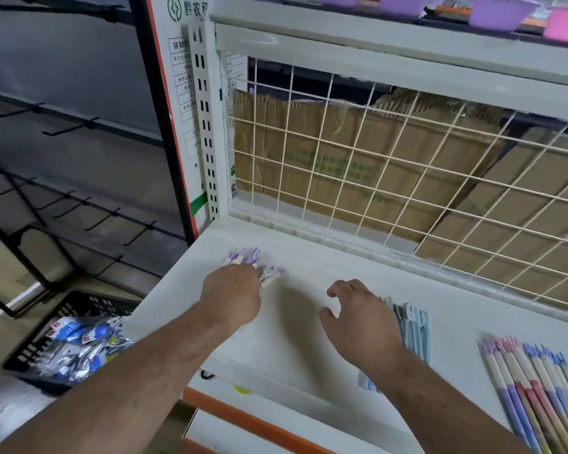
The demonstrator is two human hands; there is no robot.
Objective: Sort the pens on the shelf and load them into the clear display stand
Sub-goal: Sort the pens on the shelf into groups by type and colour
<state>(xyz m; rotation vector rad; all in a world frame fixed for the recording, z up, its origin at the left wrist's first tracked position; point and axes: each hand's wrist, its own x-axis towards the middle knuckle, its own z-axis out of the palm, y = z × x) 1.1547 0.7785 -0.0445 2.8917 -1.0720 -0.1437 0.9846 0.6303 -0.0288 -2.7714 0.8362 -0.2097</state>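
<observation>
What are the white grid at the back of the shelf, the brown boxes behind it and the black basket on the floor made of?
White grid: likely metal wire, thin crossed rods, painted or coated. Brown boxes: matte corrugated cardboard, ribbed at the edge. Black basket: probably moulded plastic, with slotted walls.

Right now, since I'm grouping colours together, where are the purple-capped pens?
In the head view the purple-capped pens lie at the far left of the shelf, partly under the front of the left hand, near the back corner below the wire grid.
</observation>
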